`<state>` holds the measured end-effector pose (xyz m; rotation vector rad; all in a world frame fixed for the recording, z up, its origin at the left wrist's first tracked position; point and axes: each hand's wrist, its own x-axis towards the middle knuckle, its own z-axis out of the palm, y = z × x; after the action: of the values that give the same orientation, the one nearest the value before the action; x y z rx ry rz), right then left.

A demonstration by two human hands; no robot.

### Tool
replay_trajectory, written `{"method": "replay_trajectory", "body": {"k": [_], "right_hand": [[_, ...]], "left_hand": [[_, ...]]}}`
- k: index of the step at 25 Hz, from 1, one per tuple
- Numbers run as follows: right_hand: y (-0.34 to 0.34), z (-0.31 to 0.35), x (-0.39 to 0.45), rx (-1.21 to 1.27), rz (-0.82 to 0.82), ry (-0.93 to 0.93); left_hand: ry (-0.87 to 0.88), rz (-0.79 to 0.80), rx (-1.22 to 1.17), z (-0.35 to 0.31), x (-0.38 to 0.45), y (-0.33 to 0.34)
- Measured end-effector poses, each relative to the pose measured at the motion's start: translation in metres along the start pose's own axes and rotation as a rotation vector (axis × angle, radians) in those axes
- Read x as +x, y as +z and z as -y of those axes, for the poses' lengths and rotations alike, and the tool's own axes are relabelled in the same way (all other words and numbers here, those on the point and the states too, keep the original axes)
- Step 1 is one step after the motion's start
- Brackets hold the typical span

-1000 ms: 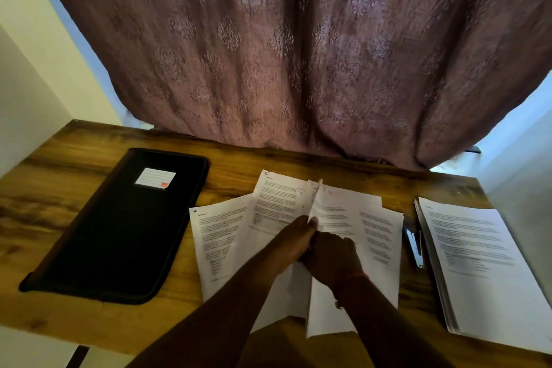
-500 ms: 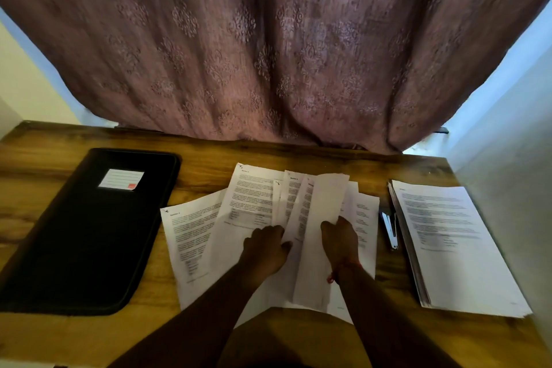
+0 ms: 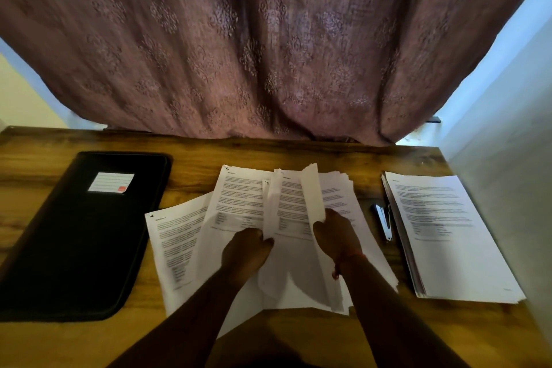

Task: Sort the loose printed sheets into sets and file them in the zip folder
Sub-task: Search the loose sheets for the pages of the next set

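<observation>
Both hands (image 3: 248, 248) grip loose sheets (image 3: 239, 203)

Loose sheets (image 3: 239, 203), white with black printed text, lie fanned and overlapping at the table's middle; the leftmost sheet (image 3: 176, 242) sits askew beneath the others. Two sheets in the middle of the fan are lifted and curled upward, their edges raised off the pile. A squared stack (image 3: 448, 233) of printed sheets lies at the right, well apart from the fan. The zip folder (image 3: 74, 242), black with a white label (image 3: 111, 182), lies flat and closed at the left.
</observation>
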<state>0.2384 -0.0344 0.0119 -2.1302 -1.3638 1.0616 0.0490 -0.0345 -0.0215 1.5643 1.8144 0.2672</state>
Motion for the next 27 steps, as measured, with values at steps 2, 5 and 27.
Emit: {"method": "replay_trajectory", "body": {"k": [2,5,27], "right_hand": [[0.003,-0.003,-0.001,0.048,-0.018,0.005],[0.005,-0.008,0.000,0.108,-0.041,0.027],[0.007,-0.017,-0.004,0.172,-0.066,0.046]], "left_hand": [[-0.008,-0.041,-0.123,-0.004,0.001,0.002],[0.037,-0.139,-0.192,-0.004,0.004,0.006],[0.066,-0.053,0.132,-0.013,0.001,0.026]]}}
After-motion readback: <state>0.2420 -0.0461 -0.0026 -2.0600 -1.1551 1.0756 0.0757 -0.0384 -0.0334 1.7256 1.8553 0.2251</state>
